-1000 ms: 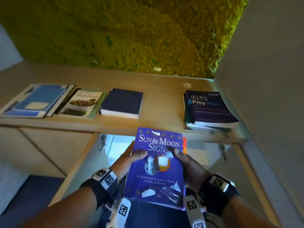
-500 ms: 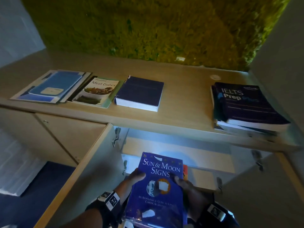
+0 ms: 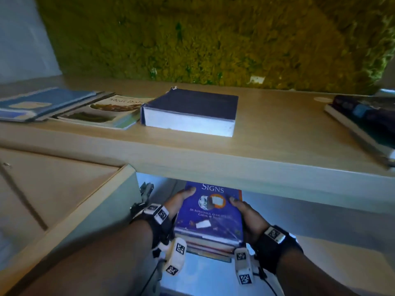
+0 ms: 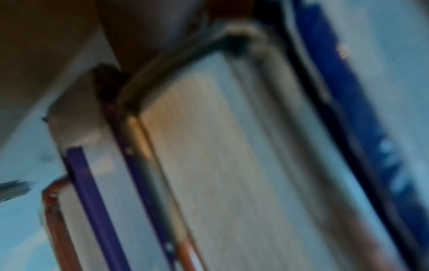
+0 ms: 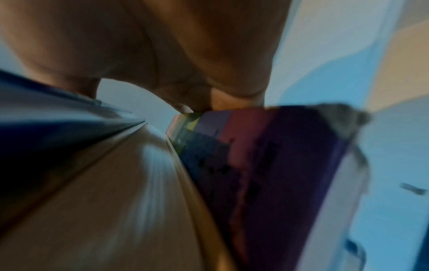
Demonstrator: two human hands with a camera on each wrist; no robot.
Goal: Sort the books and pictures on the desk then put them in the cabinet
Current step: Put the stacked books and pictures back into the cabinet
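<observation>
Both hands carry a stack of books point(image 3: 210, 244) topped by the blue "Sun & Moon Signs" book point(image 3: 210, 212), low in the head view, its far end under the desk edge inside the open cabinet point(image 3: 310, 212). My left hand point(image 3: 181, 198) grips the stack's left side, thumb on the cover. My right hand point(image 3: 243, 212) grips the right side the same way. The wrist views are blurred: page edges and spines of the stack point(image 4: 220, 165) in the left one, stacked book spines point(image 5: 267, 165) under my fingers point(image 5: 209, 88) in the right one.
On the desk point(image 3: 277, 129) lie blue folders point(image 3: 36, 103), a "Meat Dishes" cookbook point(image 3: 106, 112), a thick dark book point(image 3: 192, 112) and a pile of dark books point(image 3: 367, 118) at the right. The open cabinet door point(image 3: 70, 212) stands to my left. A moss wall point(image 3: 213, 39) rises behind.
The stack has gone down and forward, from in front of the desk edge to under it into the cabinet opening. My view has dropped lower and closer.
</observation>
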